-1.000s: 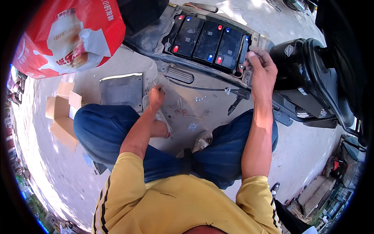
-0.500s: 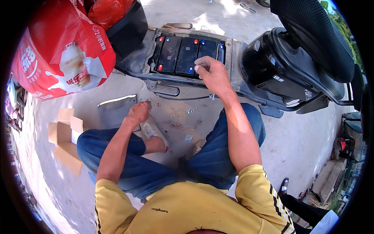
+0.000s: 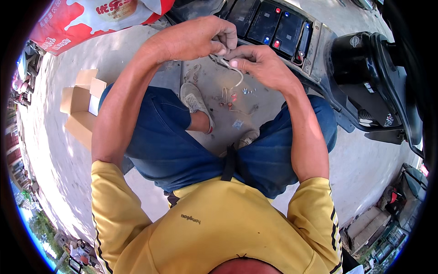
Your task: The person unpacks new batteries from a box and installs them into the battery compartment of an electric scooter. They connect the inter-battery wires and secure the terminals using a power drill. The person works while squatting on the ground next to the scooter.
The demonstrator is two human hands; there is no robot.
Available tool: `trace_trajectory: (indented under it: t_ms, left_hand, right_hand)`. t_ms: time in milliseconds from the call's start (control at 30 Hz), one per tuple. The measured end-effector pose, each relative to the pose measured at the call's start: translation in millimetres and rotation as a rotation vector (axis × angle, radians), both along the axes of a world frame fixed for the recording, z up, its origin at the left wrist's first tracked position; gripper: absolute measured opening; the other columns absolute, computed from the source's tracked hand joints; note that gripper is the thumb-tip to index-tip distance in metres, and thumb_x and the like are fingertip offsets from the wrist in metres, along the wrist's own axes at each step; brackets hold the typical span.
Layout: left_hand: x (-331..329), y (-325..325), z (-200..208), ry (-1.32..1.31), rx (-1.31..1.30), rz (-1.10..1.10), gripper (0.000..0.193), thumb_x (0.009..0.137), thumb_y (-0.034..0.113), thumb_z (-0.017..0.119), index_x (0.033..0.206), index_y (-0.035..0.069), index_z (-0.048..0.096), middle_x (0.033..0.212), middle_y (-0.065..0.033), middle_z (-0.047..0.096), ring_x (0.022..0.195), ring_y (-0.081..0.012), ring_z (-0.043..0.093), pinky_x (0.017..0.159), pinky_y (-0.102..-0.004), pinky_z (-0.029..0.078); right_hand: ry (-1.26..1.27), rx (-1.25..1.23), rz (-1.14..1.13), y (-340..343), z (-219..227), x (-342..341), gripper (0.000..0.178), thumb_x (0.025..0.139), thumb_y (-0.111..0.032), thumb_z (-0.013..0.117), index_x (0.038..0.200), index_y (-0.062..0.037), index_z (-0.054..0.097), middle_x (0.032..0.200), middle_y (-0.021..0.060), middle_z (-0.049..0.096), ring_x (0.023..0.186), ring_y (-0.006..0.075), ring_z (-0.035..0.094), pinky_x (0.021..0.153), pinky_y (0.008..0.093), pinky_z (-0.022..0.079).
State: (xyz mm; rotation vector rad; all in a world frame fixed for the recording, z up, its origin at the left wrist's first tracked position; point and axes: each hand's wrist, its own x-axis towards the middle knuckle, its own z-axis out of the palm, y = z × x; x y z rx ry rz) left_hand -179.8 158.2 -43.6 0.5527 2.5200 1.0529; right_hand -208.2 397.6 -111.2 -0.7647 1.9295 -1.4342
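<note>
Both hands meet just in front of the battery bay of a scooter's footboard. My left hand (image 3: 200,39) is closed, its thumb and fingertips pinching by one end of a short pale wire (image 3: 240,79). Thumb against fingers, my right hand (image 3: 264,64) is closed on the same wire, which curves down below it. The fingers partly hide the wire's end. Behind them, black batteries (image 3: 263,23) stand side by side in the bay, with red and blue terminal caps on top.
Loose wires (image 3: 228,102) and small metal screws (image 3: 247,91) lie on the ground between my feet, near a small clear packet (image 3: 237,124). An open cardboard box (image 3: 75,100) stands at left. A red and white bag (image 3: 91,23) hangs upper left; the black scooter seat base (image 3: 360,59) rises at right.
My right hand has come back from above the batteries, and my left hand has risen from near my foot to meet it. A pale wire now shows between them. The view has shifted.
</note>
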Motion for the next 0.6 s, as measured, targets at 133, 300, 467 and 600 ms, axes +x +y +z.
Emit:
trace_trajectory:
  t_ms: [133,300,467,600]
  left_hand:
    - [-16.6,11.8,-32.4,0.069,0.237,0.116,0.011,0.1,0.004,0.071,0.11,0.0,0.068,0.094,-0.0041,0.068,0.09,-0.014,0.065,0.086,-0.0344,0.055]
    - [-24.9,36.9,-49.0,0.126,0.382,0.3,0.028,0.104,0.017,0.074,0.128,0.001,0.07,0.112,-0.0069,0.074,0.109,-0.0161,0.069,0.099,-0.0335,0.054]
    - [-31.8,26.3,-62.5,-0.185,0.35,0.254,0.056,0.104,0.034,0.076,0.147,0.001,0.062,0.133,-0.0152,0.07,0.123,-0.0225,0.068,0.11,-0.0372,0.052]
    - [-22.3,42.7,-66.8,-0.216,0.33,0.205,0.063,0.095,0.018,0.082,0.15,0.001,0.058,0.132,-0.0149,0.071,0.122,-0.0277,0.067,0.11,-0.0398,0.052]
  right_hand:
    - [-0.069,0.014,-0.018,11.5,-2.0,-10.8,0.027,0.1,-0.02,0.077,0.117,0.0011,0.077,0.087,0.0041,0.07,0.079,0.0117,0.06,0.072,0.0309,0.05]
    - [-0.094,0.035,-0.147,30.9,-2.7,-20.0,0.021,0.105,-0.019,0.074,0.116,-0.001,0.077,0.09,0.0005,0.073,0.076,0.0078,0.056,0.068,0.0258,0.046]
    - [-0.106,-0.059,-0.513,59.1,1.1,-54.4,0.025,0.106,-0.018,0.071,0.12,0.0019,0.077,0.091,0.0011,0.073,0.074,0.0059,0.055,0.066,0.0231,0.045]
    - [-0.12,-0.116,-0.65,75.2,1.1,-66.4,0.026,0.107,-0.018,0.07,0.122,0.0028,0.076,0.093,0.0026,0.074,0.072,0.0059,0.055,0.065,0.0229,0.045]
